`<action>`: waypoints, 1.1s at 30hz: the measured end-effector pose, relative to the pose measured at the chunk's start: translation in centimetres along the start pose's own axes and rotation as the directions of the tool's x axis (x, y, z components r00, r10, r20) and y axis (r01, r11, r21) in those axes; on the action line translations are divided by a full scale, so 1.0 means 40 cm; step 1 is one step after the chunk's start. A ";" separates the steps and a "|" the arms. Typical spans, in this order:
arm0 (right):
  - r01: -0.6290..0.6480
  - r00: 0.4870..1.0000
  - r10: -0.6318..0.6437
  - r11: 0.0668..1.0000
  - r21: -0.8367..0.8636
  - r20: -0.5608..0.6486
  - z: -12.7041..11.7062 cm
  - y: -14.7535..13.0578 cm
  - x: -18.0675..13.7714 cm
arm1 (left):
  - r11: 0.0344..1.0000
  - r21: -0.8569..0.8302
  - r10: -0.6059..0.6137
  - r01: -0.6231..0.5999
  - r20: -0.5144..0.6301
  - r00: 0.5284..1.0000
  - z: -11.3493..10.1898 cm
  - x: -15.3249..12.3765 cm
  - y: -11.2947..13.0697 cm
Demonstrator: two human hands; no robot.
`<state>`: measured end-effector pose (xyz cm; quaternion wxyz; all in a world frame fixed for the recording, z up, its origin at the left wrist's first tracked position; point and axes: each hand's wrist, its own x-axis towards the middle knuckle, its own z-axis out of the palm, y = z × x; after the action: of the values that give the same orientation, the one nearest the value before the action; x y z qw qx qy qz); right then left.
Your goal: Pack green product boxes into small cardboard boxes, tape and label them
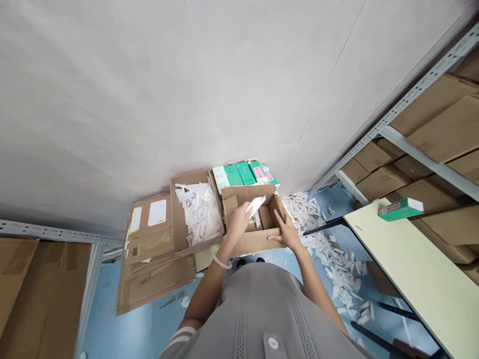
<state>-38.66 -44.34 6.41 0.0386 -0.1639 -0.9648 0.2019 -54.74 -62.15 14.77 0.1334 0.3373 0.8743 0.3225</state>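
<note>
An open cardboard box point(258, 240) stands on the floor in front of me. My left hand point(237, 223) reaches over its left side and is closed on a white paper piece point(256, 204) held above the box's inside. My right hand point(285, 230) rests on the box's front right rim, thumb outside and fingers stretched along the wall. A white bangle sits on my left wrist. My grey garment point(258, 314) fills the bottom of the view.
A second open box point(179, 219) full of white paper strips stands to the left, beside flattened cartons point(149, 259). Green packets point(243, 173) line the wall behind. Paper scraps point(329, 249) litter the blue floor. A pale table point(411, 269) carries a green packet point(399, 209); shelves of cartons stand right.
</note>
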 end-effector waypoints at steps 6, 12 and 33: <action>-0.009 1.000 0.009 1.000 0.008 0.007 -0.001 0.003 0.004 | 0.999 -0.022 -0.041 0.041 -0.006 0.999 -0.012 0.010 -0.002; -0.015 1.000 0.015 0.999 0.040 0.018 -0.005 0.000 0.006 | 0.997 -0.027 -0.069 0.067 -0.064 0.996 -0.016 0.017 -0.001; 0.004 1.000 -0.003 0.999 0.051 -0.011 0.006 0.011 0.003 | 0.999 0.024 -0.028 0.034 -0.234 0.972 0.016 0.052 0.013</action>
<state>-38.68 -44.01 6.01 0.0485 -0.1622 -0.9594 0.2256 -55.72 -60.17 14.58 0.0300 0.2853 0.8934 0.3458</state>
